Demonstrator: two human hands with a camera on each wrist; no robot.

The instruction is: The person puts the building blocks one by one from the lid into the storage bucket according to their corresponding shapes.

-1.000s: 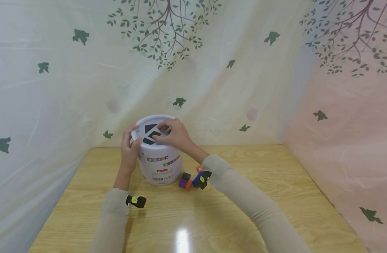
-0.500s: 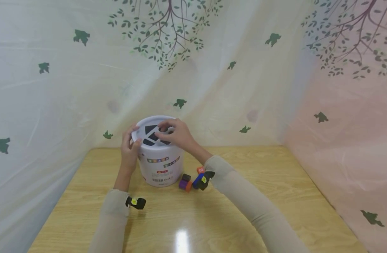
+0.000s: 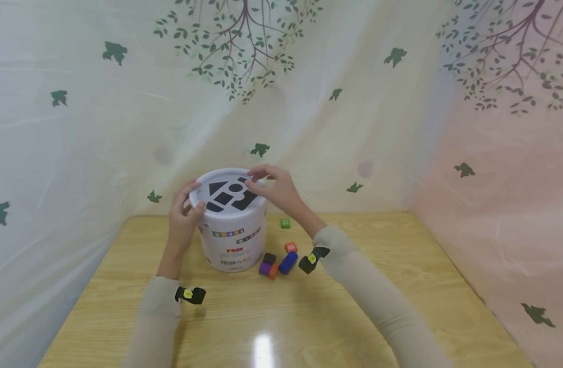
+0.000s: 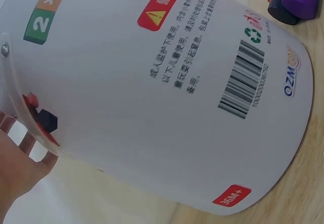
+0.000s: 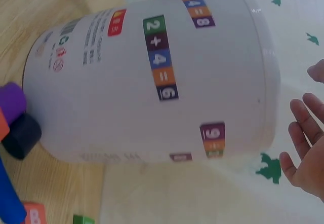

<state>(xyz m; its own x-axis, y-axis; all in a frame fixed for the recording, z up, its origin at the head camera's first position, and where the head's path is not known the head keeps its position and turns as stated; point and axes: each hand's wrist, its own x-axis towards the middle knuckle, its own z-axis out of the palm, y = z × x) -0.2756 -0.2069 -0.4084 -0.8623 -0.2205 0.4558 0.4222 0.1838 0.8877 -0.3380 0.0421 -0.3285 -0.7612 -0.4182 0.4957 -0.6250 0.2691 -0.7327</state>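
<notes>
A white bucket stands upright on the table, printed with number sums and a barcode. Its white lid has several dark cut-out shapes, among them a circle and a square. My left hand holds the bucket at the upper left, thumb on the front rim and fingers along the side. At the lid's right edge hovers my right hand, fingers loosely bent. The right wrist view shows the right hand beyond the lid end, with nothing in its fingers.
Right of the bucket's base lie a black block, a purple cylinder, an orange piece and a blue block. An orange letter cube and a green cube lie farther back. A printed curtain hangs behind.
My right hand has moved from over the middle of the lid to its right edge, uncovering the cut-outs. The green cube has come into sight. The left hand keeps its hold.
</notes>
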